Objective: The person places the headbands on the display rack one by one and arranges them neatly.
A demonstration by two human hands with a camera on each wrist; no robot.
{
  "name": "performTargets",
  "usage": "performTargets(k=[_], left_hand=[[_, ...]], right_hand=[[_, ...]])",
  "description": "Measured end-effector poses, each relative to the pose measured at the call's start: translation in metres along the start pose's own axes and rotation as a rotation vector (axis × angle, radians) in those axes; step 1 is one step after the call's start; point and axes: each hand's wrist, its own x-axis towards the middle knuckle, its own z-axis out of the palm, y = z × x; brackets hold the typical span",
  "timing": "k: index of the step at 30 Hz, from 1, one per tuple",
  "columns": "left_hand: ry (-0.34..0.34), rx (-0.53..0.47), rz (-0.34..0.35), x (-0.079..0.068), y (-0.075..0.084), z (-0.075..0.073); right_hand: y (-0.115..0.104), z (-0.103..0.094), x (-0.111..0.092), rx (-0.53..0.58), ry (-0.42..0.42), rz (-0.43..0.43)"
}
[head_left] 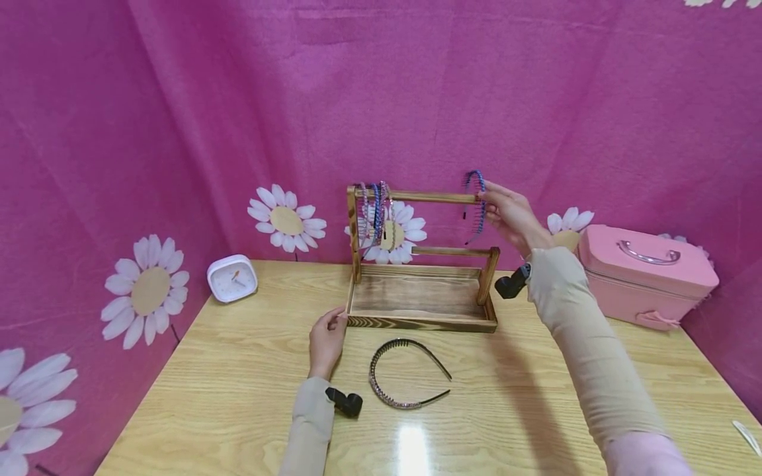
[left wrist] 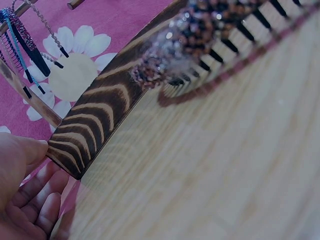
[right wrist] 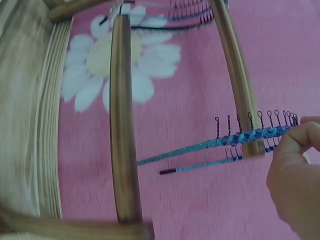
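Observation:
A wooden headband stand point(head_left: 423, 324) with a tray base and two crossbars, one higher than the other, stands on the table. My right hand point(head_left: 510, 213) pinches a blue toothed headband point(right wrist: 250, 136) at the free right end of the upper bar point(head_left: 434, 197); the band's arms hang to either side of that bar. Several headbands point(head_left: 376, 215) hang together at the bar's left end. My left hand point(head_left: 327, 340) holds the tray's front left corner point(left wrist: 70, 155) between thumb and fingers. A dark toothed headband with glittery stones point(head_left: 395, 403) lies on the table before the stand.
A white clock point(head_left: 232, 278) stands at the back left of the table point(head_left: 238, 396). On the right is a pink case point(head_left: 645, 277) with a metal handle. Magenta cloth point(head_left: 417, 92) with daisies hangs behind. A small white object point(head_left: 747, 436) lies at the right edge.

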Motion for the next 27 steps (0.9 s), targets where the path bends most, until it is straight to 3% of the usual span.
performTargets(k=[21, 27], left_hand=[[-0.001, 0.003, -0.001, 0.0, -0.002, 0.001], [0.002, 0.004, 0.001, 0.0, -0.002, 0.001]], right_hand=[[0.044, 0.071, 0.022, -0.117, 0.008, 0.054], [0.056, 0.085, 0.025, -0.066, -0.031, 0.075]])
